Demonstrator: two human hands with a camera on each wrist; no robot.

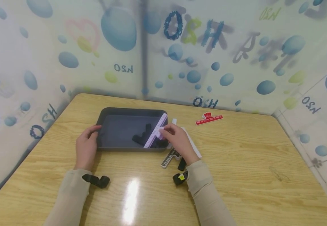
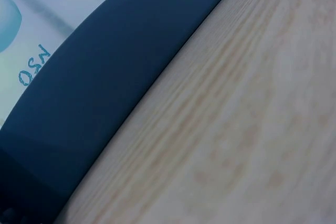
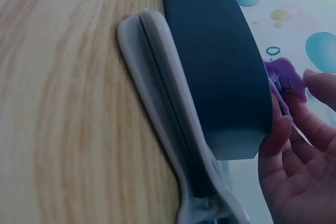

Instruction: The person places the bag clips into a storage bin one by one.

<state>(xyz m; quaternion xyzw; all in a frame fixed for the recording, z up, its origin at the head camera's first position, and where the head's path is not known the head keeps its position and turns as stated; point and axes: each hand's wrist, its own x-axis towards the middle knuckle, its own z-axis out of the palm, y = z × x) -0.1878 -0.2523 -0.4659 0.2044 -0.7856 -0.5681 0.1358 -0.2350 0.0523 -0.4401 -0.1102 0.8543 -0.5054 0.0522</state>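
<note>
A dark grey tray [image 1: 121,130] stands on the table, and my left hand [image 1: 86,146] holds its left rim, fingers and thumb at the edge. Over the tray's right end, my right hand [image 1: 177,139] pinches the handle of a purple clip [image 1: 153,135] with a piano-key pattern on its long bar. The right wrist view shows the handle of this purple clip [image 3: 285,74] between thumb and fingers, beside the tray wall [image 3: 215,72]. Inside the tray lies a black clip [image 1: 144,136], partly behind the purple bar. The left hand is out of the left wrist view.
Right of the tray, partly under my right hand, lie a black-and-white piano-key clip [image 1: 167,158], a black piece [image 1: 182,164] and a white strip [image 1: 193,144]. Farther back is a red piano-key clip [image 1: 208,119]. A patterned wall covering [image 1: 163,72] borders the table's far edge.
</note>
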